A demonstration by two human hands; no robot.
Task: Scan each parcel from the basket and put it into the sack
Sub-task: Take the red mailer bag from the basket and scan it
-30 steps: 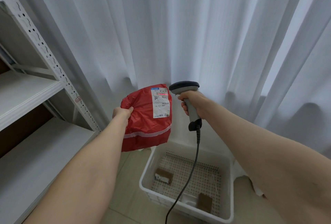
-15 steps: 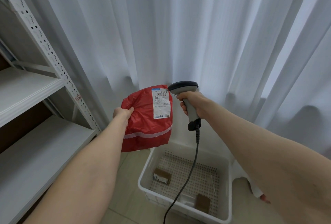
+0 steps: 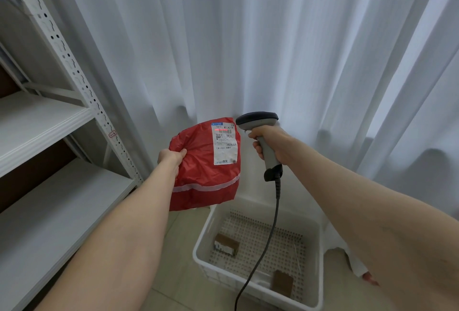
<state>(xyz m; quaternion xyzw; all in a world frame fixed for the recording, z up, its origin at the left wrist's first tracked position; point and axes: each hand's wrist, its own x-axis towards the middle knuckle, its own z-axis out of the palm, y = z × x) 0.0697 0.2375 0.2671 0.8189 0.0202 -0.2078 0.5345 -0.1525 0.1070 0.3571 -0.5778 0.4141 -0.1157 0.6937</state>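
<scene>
My left hand (image 3: 171, 158) grips the left edge of a red plastic parcel (image 3: 198, 174) and holds it upright in the air, its white shipping label (image 3: 225, 145) facing me. My right hand (image 3: 269, 143) grips the handle of a grey barcode scanner (image 3: 258, 122) just right of the parcel, head pointing at the label. A red scan line lies across the barcode at the label's top. Below, a white perforated basket (image 3: 201, 258) stands on the floor with two small brown boxes, one (image 3: 226, 245) at the left and one (image 3: 282, 283) at the front. No sack is in view.
A white metal shelving rack (image 3: 74, 67) with bare shelves (image 3: 37, 122) fills the left side. White curtains (image 3: 248, 37) hang behind. The scanner's black cable (image 3: 269, 231) drops over the basket. A bit of white material (image 3: 347, 258) lies right of the basket, partly hidden by my arm.
The parcel and scanner stay almost still. A red scan line shows on the barcode again, as it did a second ago; half a second ago it was absent.
</scene>
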